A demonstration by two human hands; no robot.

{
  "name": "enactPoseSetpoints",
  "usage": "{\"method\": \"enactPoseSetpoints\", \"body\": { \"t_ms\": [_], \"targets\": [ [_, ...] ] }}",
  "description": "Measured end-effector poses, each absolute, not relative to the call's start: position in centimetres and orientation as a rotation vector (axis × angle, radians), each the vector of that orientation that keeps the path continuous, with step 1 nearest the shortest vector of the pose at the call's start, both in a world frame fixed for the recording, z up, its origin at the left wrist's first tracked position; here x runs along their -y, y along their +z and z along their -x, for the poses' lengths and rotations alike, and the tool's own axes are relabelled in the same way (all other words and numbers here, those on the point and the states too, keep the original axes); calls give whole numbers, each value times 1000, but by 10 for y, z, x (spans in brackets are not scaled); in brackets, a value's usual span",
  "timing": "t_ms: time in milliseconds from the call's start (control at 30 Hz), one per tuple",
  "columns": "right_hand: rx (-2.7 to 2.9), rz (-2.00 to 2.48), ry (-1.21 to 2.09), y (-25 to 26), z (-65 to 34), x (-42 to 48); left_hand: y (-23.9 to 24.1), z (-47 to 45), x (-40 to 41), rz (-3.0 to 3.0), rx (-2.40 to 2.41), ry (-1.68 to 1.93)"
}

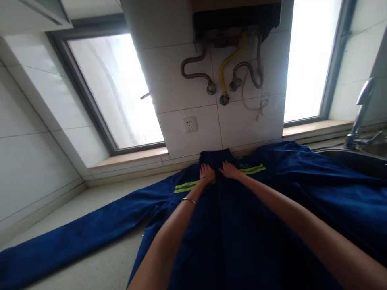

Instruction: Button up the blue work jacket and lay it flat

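Observation:
A dark blue jacket with yellow-green and grey reflective stripes lies spread on the counter, its collar toward the wall. Its left-side sleeve stretches out across the countertop, while the other side lies in folds at the right. My left hand, with a thin ring-like band at the wrist and a bracelet lower down, rests on the cloth just below the collar, fingers spread. Close beside it, my right hand touches the other side of the front near the collar, fingers apart. The fingertips' contact with the fabric is partly blurred.
The pale countertop meets a tiled wall with a socket. Above hang a water heater, metal hoses and a yellow pipe. Windows flank it. At the right stand a faucet and a sink, partly covered by the jacket.

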State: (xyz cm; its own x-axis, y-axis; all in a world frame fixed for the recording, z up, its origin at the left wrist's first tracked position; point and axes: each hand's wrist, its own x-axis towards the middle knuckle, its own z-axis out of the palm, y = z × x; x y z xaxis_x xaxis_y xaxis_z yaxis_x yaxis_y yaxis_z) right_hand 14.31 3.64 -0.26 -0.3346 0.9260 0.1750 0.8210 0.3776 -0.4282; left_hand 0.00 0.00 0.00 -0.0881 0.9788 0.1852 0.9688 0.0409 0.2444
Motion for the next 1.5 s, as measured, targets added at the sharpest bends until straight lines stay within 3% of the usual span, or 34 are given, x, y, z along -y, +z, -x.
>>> {"method": "enactPoseSetpoints", "body": {
  "t_ms": [267,933,1167,1500],
  "targets": [
    [2368,1614,234,-27,-134,23,-18,10,49,-2250,-2106,126],
    [2394,1646,256,-29,-130,-18,-10,7,25,-2211,-2203,178],
    [2375,1617,172,-15,-134,-10,0,-15,61,-2299,-2337,298],
    [2361,1436,-23,29,-144,67,-11,-12,132,-2127,-2127,117]
  ]
}}
